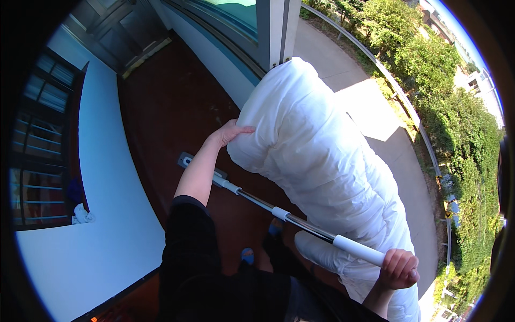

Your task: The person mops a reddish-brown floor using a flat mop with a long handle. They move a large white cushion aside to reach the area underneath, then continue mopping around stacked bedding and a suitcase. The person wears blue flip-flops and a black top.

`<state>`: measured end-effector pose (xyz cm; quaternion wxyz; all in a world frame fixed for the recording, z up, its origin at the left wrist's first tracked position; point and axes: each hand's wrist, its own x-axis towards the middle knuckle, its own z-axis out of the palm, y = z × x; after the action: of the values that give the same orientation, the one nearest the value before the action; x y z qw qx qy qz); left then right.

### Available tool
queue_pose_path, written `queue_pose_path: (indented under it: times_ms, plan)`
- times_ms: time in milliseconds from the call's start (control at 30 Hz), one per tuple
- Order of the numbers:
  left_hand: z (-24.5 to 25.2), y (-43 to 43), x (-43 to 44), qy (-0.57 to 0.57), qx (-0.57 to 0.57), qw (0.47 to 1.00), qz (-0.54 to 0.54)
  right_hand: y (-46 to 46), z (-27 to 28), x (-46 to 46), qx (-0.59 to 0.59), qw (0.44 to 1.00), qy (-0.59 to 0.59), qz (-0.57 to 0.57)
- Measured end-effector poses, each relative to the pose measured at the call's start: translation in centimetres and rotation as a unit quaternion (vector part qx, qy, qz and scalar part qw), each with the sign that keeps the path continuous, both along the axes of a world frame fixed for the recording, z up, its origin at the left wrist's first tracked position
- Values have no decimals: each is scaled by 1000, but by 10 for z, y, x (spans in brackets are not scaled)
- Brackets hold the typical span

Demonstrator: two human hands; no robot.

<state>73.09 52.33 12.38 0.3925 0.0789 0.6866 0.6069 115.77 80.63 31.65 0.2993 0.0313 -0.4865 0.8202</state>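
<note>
A thick white quilt is draped in a long bulging roll over the window ledge, beside the road outside. My left hand grips its inner edge, thumb on top and the other fingers partly hidden. In my right hand is the white grip at the end of a flat mop's telescopic handle. That handle slants across in front of me, over a hanging part of the quilt. Behind my left forearm, the grey mop head is low near the dark red floor and partly covered.
A sliding window frame stands at the quilt's far end. Left of me runs a white wall with a barred window and a crumpled white cloth on its sill. A dark door closes the corridor's far end.
</note>
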Motion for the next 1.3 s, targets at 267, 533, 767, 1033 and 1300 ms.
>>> queue_pose_path:
  times_ms: [267,533,767,1033,1300]
  plan:
    - [-12,-7,-6,2,-11,1000,18,-5,3,-1,-2,1000,8,2]
    - [-28,18,12,133,-46,986,93,-9,1,8,2,1000,7,-1]
    - [-37,31,13,264,-187,941,100,-16,3,12,16,1000,9,16]
    - [-43,34,13,288,-112,936,166,-19,2,20,22,1000,11,10]
    - [-68,-30,91,386,-323,861,-77,-31,0,30,12,1000,13,-6]
